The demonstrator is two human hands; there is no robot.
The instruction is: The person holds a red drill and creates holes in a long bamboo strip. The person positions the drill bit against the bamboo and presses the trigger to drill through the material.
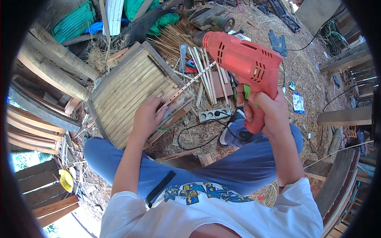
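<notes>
My right hand [274, 113] is wrapped round the handle of a red power drill [248, 59] with a green trigger. The drill is held up over my bent leg, its chuck pointing to the far left. With the fingers of my left hand [147, 117] I pinch the near end of a thin, pale wooden strip [191, 82] that has a row of small holes along it. This strip slants away to the far right across the corner of a low slatted wooden board [127, 93]. On the board lies a thin black rod [157, 66].
A white power strip [214, 115] with a black plug and cord lies by my shoe [234, 127]. Several loose wooden strips [207, 75] rest beyond it, near a reddish-brown board [221, 85]. Timber beams [345, 116] stand at the right. A yellow hard-shell object [66, 180] sits far left.
</notes>
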